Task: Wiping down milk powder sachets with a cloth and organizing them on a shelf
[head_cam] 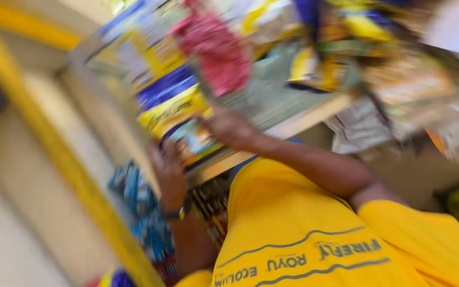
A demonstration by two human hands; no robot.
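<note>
Head view, badly blurred: at frame centre, left hand (pixel 169 171) and right hand (pixel 230 127) touch a yellow-blue packet (pixel 175 109) on a shelf (pixel 298 123), finger grip impossible to tell.

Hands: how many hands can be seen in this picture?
2. The left hand, with a wristwatch, is at the shelf edge; the right hand is higher, by a yellow and blue packet. Blur may hide others.
</note>
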